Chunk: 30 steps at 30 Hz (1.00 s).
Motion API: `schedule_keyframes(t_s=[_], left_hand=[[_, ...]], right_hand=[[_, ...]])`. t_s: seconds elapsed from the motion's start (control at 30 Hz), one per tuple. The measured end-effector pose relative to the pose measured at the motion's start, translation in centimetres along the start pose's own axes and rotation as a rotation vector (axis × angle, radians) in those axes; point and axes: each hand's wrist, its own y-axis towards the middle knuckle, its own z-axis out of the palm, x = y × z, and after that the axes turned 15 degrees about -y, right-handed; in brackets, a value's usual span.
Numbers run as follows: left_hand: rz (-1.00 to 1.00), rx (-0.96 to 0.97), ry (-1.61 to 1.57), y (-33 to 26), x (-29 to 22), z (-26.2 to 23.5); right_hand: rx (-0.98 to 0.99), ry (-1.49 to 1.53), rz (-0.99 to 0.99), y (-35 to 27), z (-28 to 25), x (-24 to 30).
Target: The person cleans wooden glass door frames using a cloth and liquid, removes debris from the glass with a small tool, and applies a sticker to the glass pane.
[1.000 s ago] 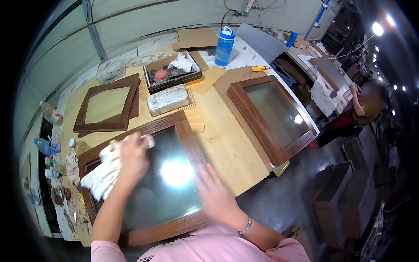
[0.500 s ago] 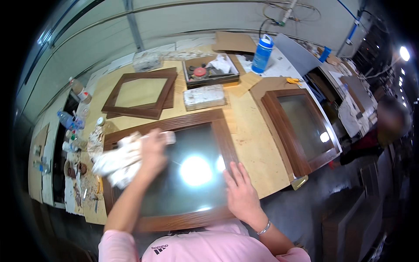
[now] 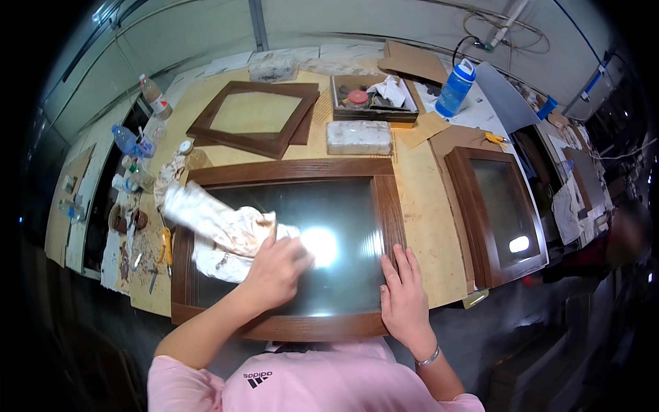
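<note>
L hand [image 3: 276, 271] w/ rag [image 3: 230, 233]; stained tan bench [image 3: 429, 240], pale wall [image 3: 322, 27] bhd.

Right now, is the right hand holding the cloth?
No, the left hand holds the cloth; the right hand touches the wooden frame.

From here the brown frame [image 3: 288, 170] looks like grained wood with a low sheen, and its pane [image 3: 336, 206] is smooth, glossy glass throwing back a white glare. The rag [image 3: 230, 223] is soft, crumpled cloth, stained in patches. Over there, the blue bottle [image 3: 455, 90] is shiny plastic, the pale block [image 3: 359, 139] rough, the cardboard [image 3: 413, 62] matt. The bracelet [image 3: 428, 357] gleams like metal.
</note>
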Motion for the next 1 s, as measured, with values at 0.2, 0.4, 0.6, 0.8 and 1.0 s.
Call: schedule_keyframes(t_s=[0.2, 0.4, 0.6, 0.8, 1.0], left_hand=[[-0.288, -0.078, 0.157, -9.0, 1.6, -6.0], [-0.055, 0.145, -0.109, -4.8, -2.8, -2.5], [-0.164, 0.133, -0.023, -10.1, -2.5, -5.3], [0.115, 0.291, -0.15, -4.2, -3.3, -1.6], [-0.042, 0.287, -0.176, -6.2, -2.4, -4.2]], right_hand=[[-0.006, -0.008, -0.005, 0.0, -0.3, 0.3], [0.007, -0.043, -0.038, 0.1, 0.0, 0.2], [0.011, -0.044, -0.002, 0.1, 0.0, 0.5], [0.0, -0.084, -0.054, 0.3, -0.2, 0.5], [-0.028, 0.152, 0.16, 0.5, -0.3, -0.6]])
